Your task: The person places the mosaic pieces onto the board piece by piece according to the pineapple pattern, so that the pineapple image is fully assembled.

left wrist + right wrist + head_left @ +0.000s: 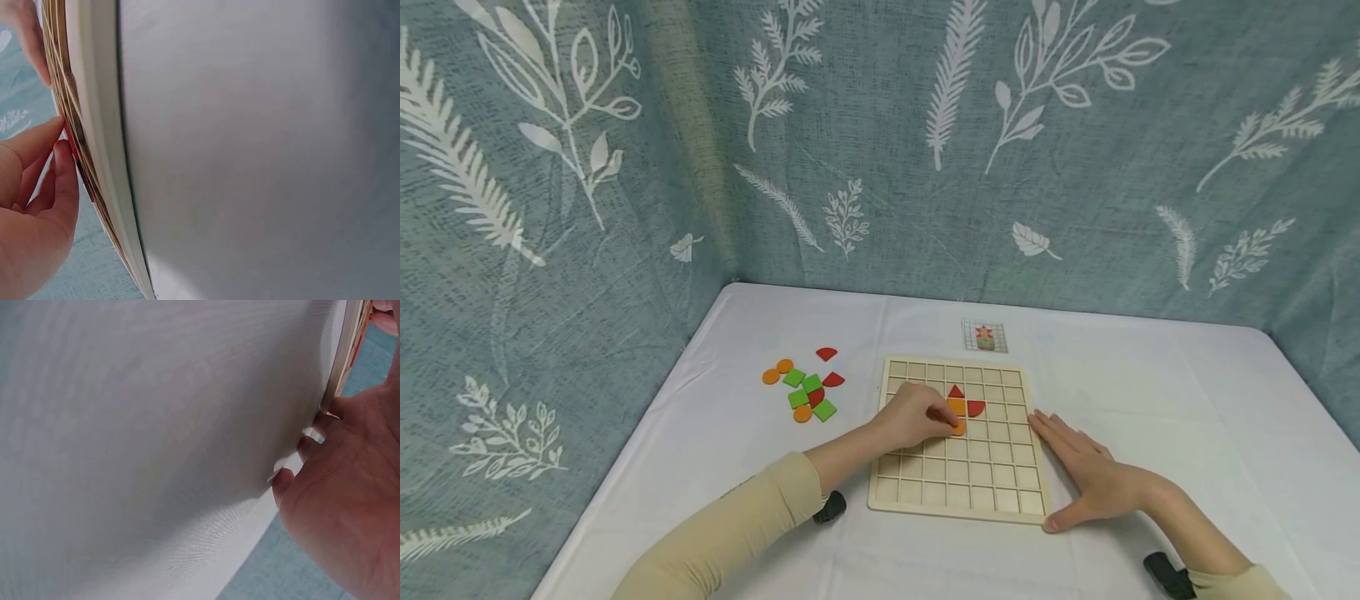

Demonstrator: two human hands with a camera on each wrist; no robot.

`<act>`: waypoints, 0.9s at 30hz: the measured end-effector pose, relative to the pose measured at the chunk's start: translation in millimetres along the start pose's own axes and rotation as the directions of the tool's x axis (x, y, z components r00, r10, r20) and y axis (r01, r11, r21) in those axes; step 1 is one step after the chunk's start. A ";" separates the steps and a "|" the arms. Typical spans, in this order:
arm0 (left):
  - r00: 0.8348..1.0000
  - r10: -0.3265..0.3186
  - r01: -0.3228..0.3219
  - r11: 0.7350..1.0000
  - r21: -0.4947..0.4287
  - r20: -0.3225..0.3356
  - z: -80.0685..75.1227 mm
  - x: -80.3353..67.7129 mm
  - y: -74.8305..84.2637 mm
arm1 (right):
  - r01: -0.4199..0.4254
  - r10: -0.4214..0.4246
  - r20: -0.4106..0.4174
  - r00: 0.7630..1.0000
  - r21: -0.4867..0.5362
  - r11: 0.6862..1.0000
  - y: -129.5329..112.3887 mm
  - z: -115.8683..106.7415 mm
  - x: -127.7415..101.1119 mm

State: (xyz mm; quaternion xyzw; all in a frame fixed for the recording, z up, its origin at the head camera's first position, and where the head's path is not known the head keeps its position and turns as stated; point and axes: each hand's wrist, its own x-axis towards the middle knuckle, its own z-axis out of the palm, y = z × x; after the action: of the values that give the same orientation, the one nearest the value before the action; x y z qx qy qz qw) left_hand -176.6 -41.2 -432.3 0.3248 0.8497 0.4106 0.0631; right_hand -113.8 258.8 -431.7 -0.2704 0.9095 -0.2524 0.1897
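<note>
My left hand (pixel 913 417) is over the wooden grid board (pixel 925 496), thumb and fingertips pinching an orange disc (pixel 959 428) at one of its square cells. Directly beyond that disc sits an orange square (pixel 956 407), with a red triangle (pixel 955 391) above it and a red quarter-circle (pixel 976 408) to its right. In the left wrist view, the left fingertips (pixel 61 147) meet the board's surface, seen nearly edge-on. Along the board's right edge lies my right hand (pixel 1097 479), fingers extended and thumb near the front right corner.
Loose pieces lie left of the board: several green squares (pixel 798 399), orange discs (pixel 771 377) and red quarter-circles (pixel 827 353). Behind the board is a small pattern card (pixel 984 337) on the white-covered table (pixel 1150 375). A patterned curtain (pixel 880 150) hangs around the table.
</note>
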 end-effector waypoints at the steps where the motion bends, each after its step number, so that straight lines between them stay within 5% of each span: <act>1: 1.000 0.003 -0.003 1.000 0.000 -0.003 -0.4 -0.4 -0.4 | -0.001 0.001 0.000 1.000 0.001 1.000 0.2 0.3 0.0; 10: 0.989 -0.115 0.106 0.989 -0.101 -0.092 -19.3 -17.6 -14.3 | -0.007 0.007 -0.004 1.000 0.003 1.000 -0.2 1.9 -0.2; 20: 0.903 -0.323 0.315 0.946 -0.073 -0.284 -82.5 -57.3 -50.4 | -0.023 0.023 -0.001 1.000 -0.007 1.000 -1.8 1.4 -0.9; 27: 0.885 -0.354 0.377 0.926 0.018 -0.304 -105.4 -69.1 -72.2 | -0.020 0.020 0.000 1.000 -0.003 1.000 -1.8 2.7 0.4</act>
State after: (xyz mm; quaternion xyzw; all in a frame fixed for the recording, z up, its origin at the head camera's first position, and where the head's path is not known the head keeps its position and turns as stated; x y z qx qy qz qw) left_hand -198.2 -184.7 -427.7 0.0963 0.9105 0.4021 -0.0006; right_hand -112.2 256.3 -433.0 -0.2615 0.9126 -0.2489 0.1920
